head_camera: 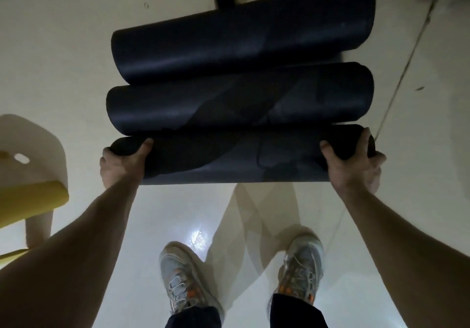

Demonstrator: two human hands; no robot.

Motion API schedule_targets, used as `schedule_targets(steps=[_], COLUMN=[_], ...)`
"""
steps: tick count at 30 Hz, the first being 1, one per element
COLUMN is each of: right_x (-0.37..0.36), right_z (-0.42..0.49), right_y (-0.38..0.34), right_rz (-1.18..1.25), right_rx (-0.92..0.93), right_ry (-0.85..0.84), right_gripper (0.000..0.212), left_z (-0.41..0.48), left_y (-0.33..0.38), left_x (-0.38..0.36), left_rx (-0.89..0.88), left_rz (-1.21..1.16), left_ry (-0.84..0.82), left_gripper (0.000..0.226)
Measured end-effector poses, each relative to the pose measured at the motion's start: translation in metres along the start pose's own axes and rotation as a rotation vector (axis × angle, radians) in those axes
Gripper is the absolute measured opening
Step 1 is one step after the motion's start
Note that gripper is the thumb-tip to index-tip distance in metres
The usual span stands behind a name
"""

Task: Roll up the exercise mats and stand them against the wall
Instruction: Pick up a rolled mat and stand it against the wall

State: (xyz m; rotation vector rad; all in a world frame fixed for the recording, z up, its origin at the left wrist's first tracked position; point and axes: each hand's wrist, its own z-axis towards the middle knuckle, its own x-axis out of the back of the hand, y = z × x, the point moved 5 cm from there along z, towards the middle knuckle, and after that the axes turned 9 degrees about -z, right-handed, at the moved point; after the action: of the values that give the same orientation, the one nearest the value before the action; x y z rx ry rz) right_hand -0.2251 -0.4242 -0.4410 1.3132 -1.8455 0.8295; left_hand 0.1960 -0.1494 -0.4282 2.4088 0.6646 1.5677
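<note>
Above the pale floor (76, 48), three dark rolled mats (241, 73) lie side by side (touching). Left hand (119, 167) and right hand (353, 165) each clamp an end of the nearest mat (229, 157).

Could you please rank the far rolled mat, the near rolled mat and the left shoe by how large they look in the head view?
1. far rolled mat
2. near rolled mat, seemingly thinner
3. left shoe, clearly smallest
</note>
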Motion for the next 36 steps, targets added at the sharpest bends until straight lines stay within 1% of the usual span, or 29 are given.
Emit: schedule_targets(steps=[3, 5, 6, 9, 10, 12, 14, 16, 18, 20, 22, 23, 24, 25, 26, 27, 28, 29, 30, 31, 32, 34, 36], right_x=[-0.005, -0.004, -0.004, -0.002, 0.000, 0.002, 0.003, -0.001, -0.010, -0.016, -0.020, -0.023, -0.026, -0.029, -0.038, -0.050, -0.066, -0.086, -0.103, -0.119, -0.134, -0.154, -0.166], right_z=[-0.003, -0.001, 0.002, 0.006, 0.006, 0.002, -0.004, -0.008, -0.008, -0.005, -0.006, -0.010, -0.017, -0.025, -0.037, -0.050, -0.066, -0.082, -0.096, -0.106, -0.112, -0.117, -0.115], right_y=[-0.004, -0.001, 0.003, 0.004, 0.003, 0.001, -0.001, 0.000, -0.001, 0.000, 0.004, 0.007, 0.010, 0.012, 0.015, 0.016, 0.013, 0.004, -0.009, -0.024, -0.039, -0.062, -0.075], right_rz=[-0.076, -0.110, -0.117, -0.142, -0.142, -0.142, -0.192, -0.267, -0.328, -0.310, -0.221, -0.171, -0.114, -0.037, 0.067, 0.187, 0.301, 0.399, 0.495, 0.590, 0.684, 0.888, 1.058], right_rx=[0.081, 0.145, 0.162, 0.192, 0.179, 0.154, 0.181, 0.241, 0.312, 0.351, 0.334, 0.298, 0.229, 0.110, -0.045, -0.204, -0.327, -0.370, -0.346, -0.302, -0.278, -0.334, -0.410], right_ry=[0.018, 0.038, 0.036, 0.021, 0.036, 0.047, 0.034, 0.023, 0.039, 0.061, 0.064, 0.070, 0.084, 0.087, 0.058, -0.002, -0.103, -0.216, -0.305, -0.362, -0.386, -0.366, -0.332], right_gripper=[0.108, 0.109, 0.108, 0.108, 0.109, 0.107, 0.105, 0.106, 0.113, 0.119, 0.120, 0.122, 0.126, 0.131, 0.134, 0.131, 0.122, 0.110, 0.104, 0.106, 0.116, 0.139, 0.151], left_z=[-0.001, 0.000, 0.003, 0.013, 0.014, 0.011, 0.006, 0.005, 0.015, 0.025, 0.024, 0.019, 0.012, 0.001, -0.013, -0.027, -0.039, -0.047, -0.054, -0.058, -0.060, -0.062, -0.063], left_y=[-0.003, -0.006, -0.007, -0.008, -0.006, -0.005, -0.010, -0.022, -0.034, -0.037, -0.029, -0.018, -0.004, 0.010, 0.022, 0.030, 0.037, 0.041, 0.044, 0.048, 0.052, 0.056, 0.060], left_x=[-0.004, -0.009, -0.010, -0.008, -0.009, -0.005, 0.001, -0.001, -0.003, -0.006, -0.004, -0.001, 0.001, -0.001, -0.008, -0.016, -0.027, -0.037, -0.049, -0.062, -0.074, -0.093, -0.101], left_rx=[-0.089, -0.134, -0.143, -0.098, -0.094, -0.097, -0.113, -0.151, -0.202, -0.207, -0.203, -0.284, -0.448, -0.667, -0.871, -0.996, -1.040, -1.014, -0.972, -0.946, -0.939, -0.940, -0.942], left_rz=[0.100, 0.122, 0.125, 0.091, 0.082, 0.080, 0.089, 0.121, 0.172, 0.210, 0.320, 0.416, 0.497, 0.547, 0.566, 0.566, 0.573, 0.590, 0.619, 0.676, 0.738, 0.834, 0.882], left_ry=[-0.045, -0.081, -0.101, -0.141, -0.142, -0.077, -0.022, -0.069, -0.125, -0.170, -0.162, -0.134, -0.114, -0.128, -0.194, -0.301, -0.406, -0.493, -0.555, -0.593, -0.616, -0.619, -0.568], left_gripper=[0.106, 0.104, 0.103, 0.098, 0.097, 0.097, 0.097, 0.098, 0.103, 0.109, 0.115, 0.116, 0.111, 0.097, 0.080, 0.065, 0.056, 0.056, 0.066, 0.083, 0.098, 0.116, 0.124])
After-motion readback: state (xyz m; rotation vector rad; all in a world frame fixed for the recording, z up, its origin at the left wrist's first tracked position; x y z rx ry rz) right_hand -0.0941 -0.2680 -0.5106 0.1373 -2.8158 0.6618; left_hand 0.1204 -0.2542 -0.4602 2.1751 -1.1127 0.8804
